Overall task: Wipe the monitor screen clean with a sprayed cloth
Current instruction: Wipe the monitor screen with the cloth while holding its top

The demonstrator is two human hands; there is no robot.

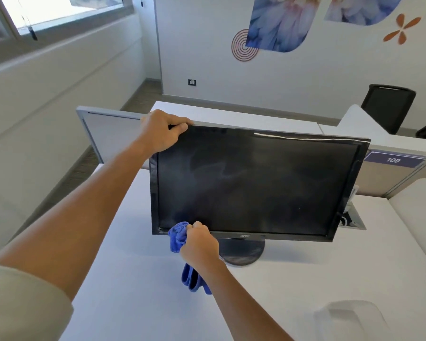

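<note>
Head view: pale translucent object [349, 321] at bottom right is blurred, can't identify. Round stand base [241, 252] partly hidden behind right hand [199, 244]. That hand is fisted around a bunched blue microfibre cloth [178, 236]; the wad above the knuckles presses the lower-left corner of the black flat-panel monitor [256, 183], loose end hanging below the wrist. Left hand [161, 134] clamps the monitor's top-left corner, fingers curled over the top edge, thumb on the front bezel. Faint smears across the dark screen. Monitor sits on white desk [133, 279].
</note>
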